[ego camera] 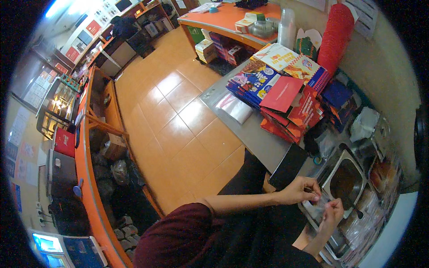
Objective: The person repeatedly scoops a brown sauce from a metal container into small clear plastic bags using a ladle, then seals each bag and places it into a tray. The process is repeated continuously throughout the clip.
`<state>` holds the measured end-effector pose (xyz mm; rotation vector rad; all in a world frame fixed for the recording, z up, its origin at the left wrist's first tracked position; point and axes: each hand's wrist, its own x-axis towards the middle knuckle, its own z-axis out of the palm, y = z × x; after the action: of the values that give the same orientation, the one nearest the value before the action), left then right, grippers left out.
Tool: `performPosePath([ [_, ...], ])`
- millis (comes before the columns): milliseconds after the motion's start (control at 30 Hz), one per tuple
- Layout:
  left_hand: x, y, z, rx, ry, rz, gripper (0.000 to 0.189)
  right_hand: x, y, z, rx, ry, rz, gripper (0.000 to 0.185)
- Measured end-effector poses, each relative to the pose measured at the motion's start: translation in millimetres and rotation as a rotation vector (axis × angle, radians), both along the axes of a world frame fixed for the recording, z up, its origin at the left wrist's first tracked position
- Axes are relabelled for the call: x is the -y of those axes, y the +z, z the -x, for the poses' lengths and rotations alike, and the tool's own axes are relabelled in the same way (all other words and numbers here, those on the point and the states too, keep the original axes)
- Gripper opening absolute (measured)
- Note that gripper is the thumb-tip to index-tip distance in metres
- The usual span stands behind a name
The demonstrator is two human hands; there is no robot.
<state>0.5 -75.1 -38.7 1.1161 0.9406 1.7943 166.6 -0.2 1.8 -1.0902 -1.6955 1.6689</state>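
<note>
Between the fingertips of my left hand (pixel 303 191) and my right hand (pixel 332 211) is a small clear plastic bag (pixel 322 202), pinched from both sides. Its contents, if any, are too blurred to make out. Just beyond my hands sits a rectangular steel food pan (pixel 360 192) with a dark brown sauce (pixel 343 179) in it. The dark handle of a utensil (pixel 356 209) sticks out over the pan's near edge. Shiny clear plastic packets (pixel 363 219) lie beside my right hand. A flat black rectangular object (pixel 289 167) lies close to my left wrist.
Folded printed food cartons (pixel 258 82) and red paper packets (pixel 285 93) are piled on the steel counter (pixel 249 132). Clear plastic sleeves (pixel 234 108) lie alongside. A red roll (pixel 336 40) leans on the wall. An orange table (pixel 228 16) stands beyond, an orange counter (pixel 85 174) across the tiled floor.
</note>
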Motion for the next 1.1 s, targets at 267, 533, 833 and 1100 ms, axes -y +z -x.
performPosePath([
  [267, 3.0, -9.1, -11.2, -0.225, 0.09, 0.131, 0.016, 19.5, -3.0, 13.2, 0.054, 0.021, -0.606, 0.029],
  [533, 6.8, -1.4, -15.0, -0.048, 0.128, 0.191, 0.012, 21.1, -17.8, 16.6, -0.171, -0.231, -0.426, 0.015],
  [833, 4.1, 2.4, -9.0, -0.21, 0.233, 0.04, 0.011, 16.4, -14.3, 4.5, 0.0, -0.203, -0.505, 0.016],
  [1100, 9.4, 13.7, -10.5, 0.065, 0.188, 0.121, 0.016, 13.9, -19.6, -3.0, -0.081, -0.199, -0.241, 0.02],
])
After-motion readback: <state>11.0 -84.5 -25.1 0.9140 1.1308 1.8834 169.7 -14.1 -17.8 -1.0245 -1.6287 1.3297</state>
